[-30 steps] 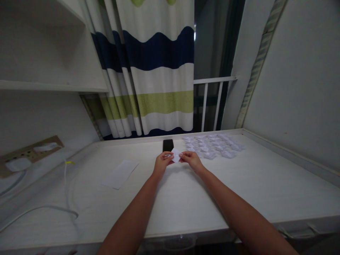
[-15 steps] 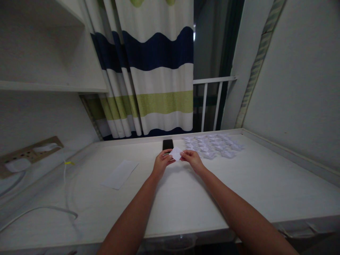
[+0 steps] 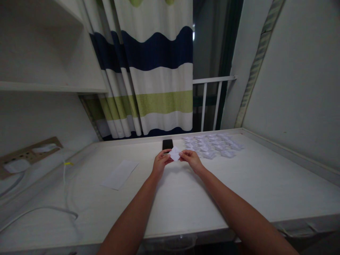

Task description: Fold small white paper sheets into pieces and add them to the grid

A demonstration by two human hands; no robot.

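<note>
The small folded paper [image 3: 174, 154] is between the two hands, in front of the person and toward the far side of the worktop [image 3: 183, 202]. The left hand [image 3: 160, 161] pinches its left side, and the right hand [image 3: 192, 158] pinches its right side with the thumb and fingers, so the grip is closed on the paper from both sides. The paper seems to be held a little above the surface, because a soft shadow lies below the hands.

Just behind the left hand lies a black phone [image 3: 167, 144], near the raised far edge of the worktop. Beyond the right hand, on the far right part, many folded white pieces [image 3: 208, 155] lie in rows close together. On the left, well apart from the hands, a flat white sheet [image 3: 120, 174] lies at an angle, and a white cable [image 3: 50, 208] bends farther to the left. Between the hands and the front edge there is a broad stretch of white surface, and another one extends to the right, up to the side rim [image 3: 287, 154].

The held paper is white and roughly diamond-shaped, with one corner pointing upward. Its finer creases are too small to tell.
</note>
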